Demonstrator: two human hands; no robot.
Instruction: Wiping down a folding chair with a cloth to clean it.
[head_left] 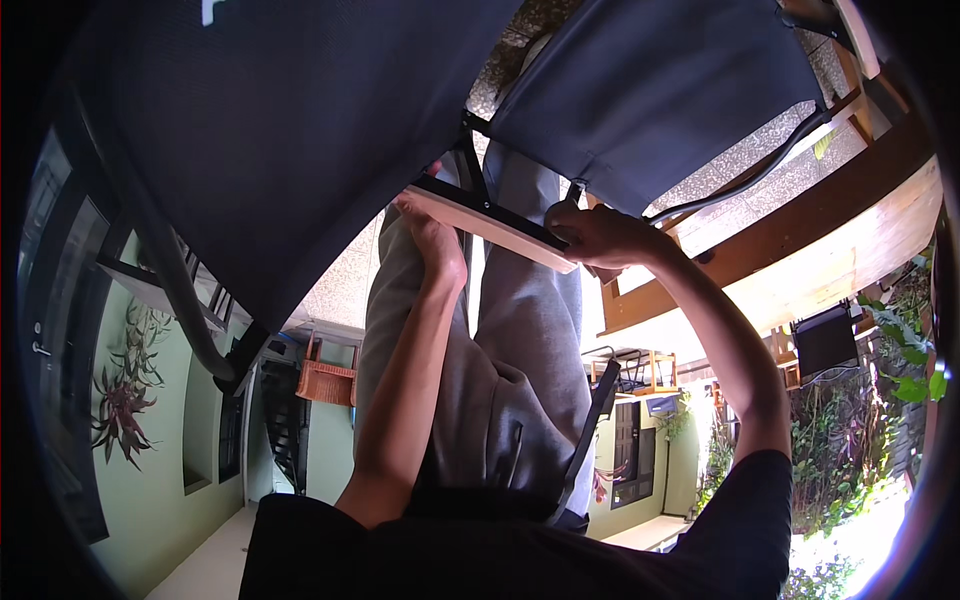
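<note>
A folding chair with black fabric panels and dark tube frame is tilted up before me. Its seat or back panel (270, 110) fills the upper left, and a second black panel (660, 90) lies to the right. Between them runs a pale wooden armrest (490, 226) with a black metal bar along its upper side. My left hand (437, 245) is closed round the armrest's left end. At the right end, my right hand (607, 238) has its fingers curled over the armrest and bar. Shadow hides some of its fingertips.
At the right stands a wooden table (780, 240) with a thick edge, close to my right forearm. A dark chair tube (160, 230) bends down at the left. Farther off are a wicker chair (327, 380), a plant (125, 410) and a dark door (60, 300).
</note>
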